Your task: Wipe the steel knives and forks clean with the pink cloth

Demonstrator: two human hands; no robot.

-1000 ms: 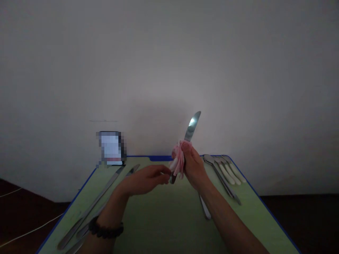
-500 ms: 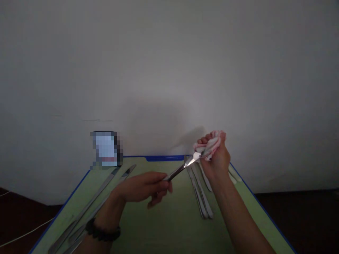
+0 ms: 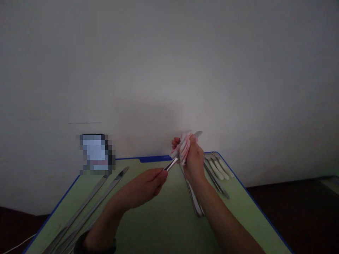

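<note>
The knife [image 3: 171, 164] lay between the hands, above the counter [image 3: 159, 225], its long axis running from between seven and eight o'clock at the handle to between one and two at the tip. The left hand [image 3: 144, 185] gripped the handle; the right hand [image 3: 195, 160], nearer the tip, clasped a pink-and-white cloth [image 3: 183, 145] around the blade. Pale-handled forks [image 3: 217, 169] lay towards four o'clock from the right hand.
</note>
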